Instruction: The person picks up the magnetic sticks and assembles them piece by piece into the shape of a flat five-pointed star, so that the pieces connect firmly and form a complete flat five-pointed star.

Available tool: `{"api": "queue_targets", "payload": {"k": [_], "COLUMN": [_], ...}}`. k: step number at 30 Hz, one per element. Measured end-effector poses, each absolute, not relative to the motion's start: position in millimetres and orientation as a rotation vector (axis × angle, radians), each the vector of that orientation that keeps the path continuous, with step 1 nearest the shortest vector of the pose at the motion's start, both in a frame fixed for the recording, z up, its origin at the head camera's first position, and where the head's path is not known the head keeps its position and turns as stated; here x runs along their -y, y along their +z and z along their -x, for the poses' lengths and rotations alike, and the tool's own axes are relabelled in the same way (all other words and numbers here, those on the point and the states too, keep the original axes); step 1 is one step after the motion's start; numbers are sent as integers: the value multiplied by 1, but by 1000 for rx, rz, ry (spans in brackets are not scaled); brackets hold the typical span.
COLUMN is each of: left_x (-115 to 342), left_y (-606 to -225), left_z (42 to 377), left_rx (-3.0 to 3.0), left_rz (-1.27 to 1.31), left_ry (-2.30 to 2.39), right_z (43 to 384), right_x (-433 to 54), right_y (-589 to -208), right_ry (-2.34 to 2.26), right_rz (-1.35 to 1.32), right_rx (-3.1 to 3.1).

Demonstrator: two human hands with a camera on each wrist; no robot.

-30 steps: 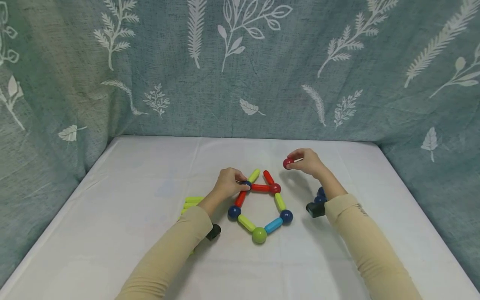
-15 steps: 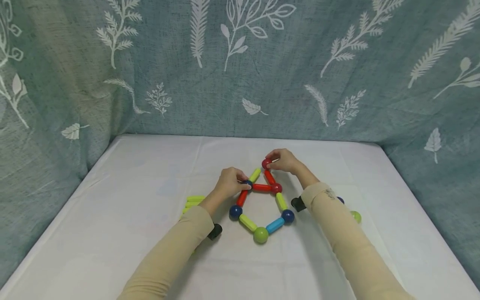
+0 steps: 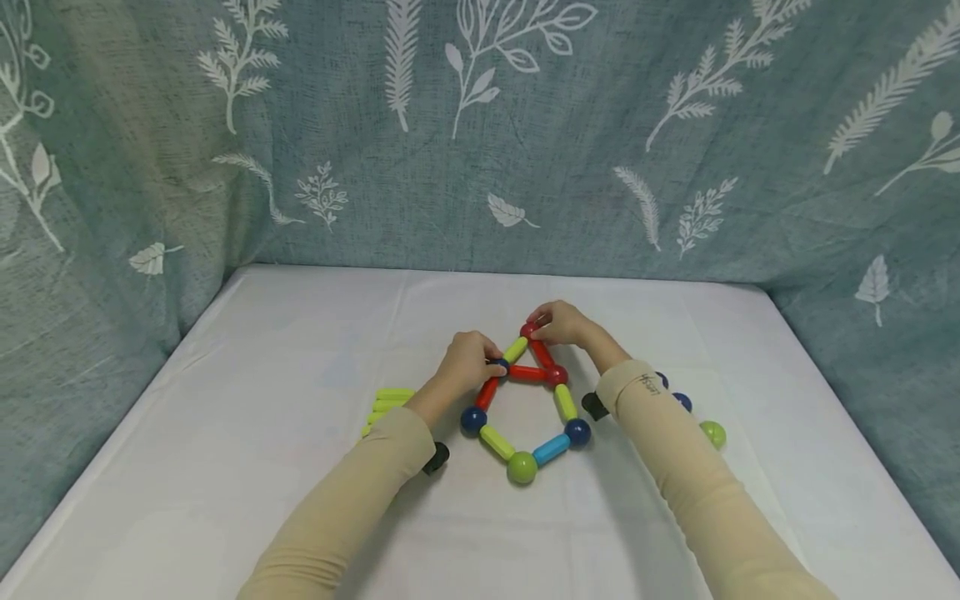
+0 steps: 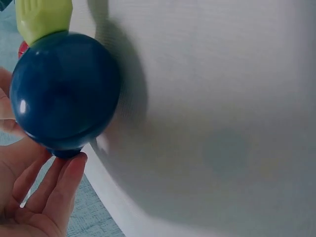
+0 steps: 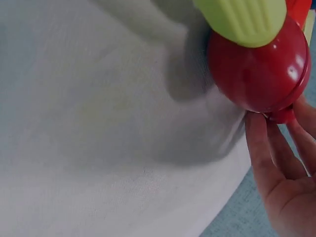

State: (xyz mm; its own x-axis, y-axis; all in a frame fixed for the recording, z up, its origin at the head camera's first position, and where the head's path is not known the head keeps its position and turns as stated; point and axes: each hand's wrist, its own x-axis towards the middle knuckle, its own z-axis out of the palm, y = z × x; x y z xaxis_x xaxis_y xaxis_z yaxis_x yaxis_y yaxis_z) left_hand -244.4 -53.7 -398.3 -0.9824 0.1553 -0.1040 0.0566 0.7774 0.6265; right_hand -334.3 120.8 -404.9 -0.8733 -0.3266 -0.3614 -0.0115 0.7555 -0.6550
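In the head view, rods and balls form a closed ring with a triangle at its far side. My left hand (image 3: 463,365) holds the far-left blue ball (image 3: 498,367). At the triangle's tip, my right hand (image 3: 558,323) pinches a red ball (image 3: 528,331), where a lime rod (image 3: 516,349) and a red rod (image 3: 542,353) meet. A second red ball (image 3: 556,375) sits just nearer. Large in the left wrist view is a blue ball (image 4: 64,91) with a lime rod; it partly hides what the fingers hold. Likewise a red ball (image 5: 259,69) covers much of the right wrist view.
Several loose lime rods (image 3: 392,400) lie left of the ring, partly behind the left forearm. Beyond the right sleeve are blue balls (image 3: 681,401) and a green ball (image 3: 713,433). A green ball (image 3: 522,467) marks the ring's near corner. A patterned curtain (image 3: 480,167) hangs behind the table.
My right hand has carried the red ball leftward to the tips of the upper red and lime rods, which now meet at it. My left hand still holds the blue ball.
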Motion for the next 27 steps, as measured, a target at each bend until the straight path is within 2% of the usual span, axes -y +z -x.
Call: {"api": "queue_targets", "payload": {"k": [8, 15, 27], "left_x": [53, 50, 53], "left_y": [-398, -398, -397], "left_z": [245, 245, 243], "left_rx": [-2823, -2804, -2772], "left_rz": [-167, -163, -131], "left_ry": [983, 1009, 1039], "right_z": [314, 296, 225], "right_x": [-125, -143, -175], "right_y": [-380, -371, -370], "right_ry": [-932, -1133, -1282], "right_rz": [295, 461, 613], "right_rx": [-2460, -2439, -2347]}}
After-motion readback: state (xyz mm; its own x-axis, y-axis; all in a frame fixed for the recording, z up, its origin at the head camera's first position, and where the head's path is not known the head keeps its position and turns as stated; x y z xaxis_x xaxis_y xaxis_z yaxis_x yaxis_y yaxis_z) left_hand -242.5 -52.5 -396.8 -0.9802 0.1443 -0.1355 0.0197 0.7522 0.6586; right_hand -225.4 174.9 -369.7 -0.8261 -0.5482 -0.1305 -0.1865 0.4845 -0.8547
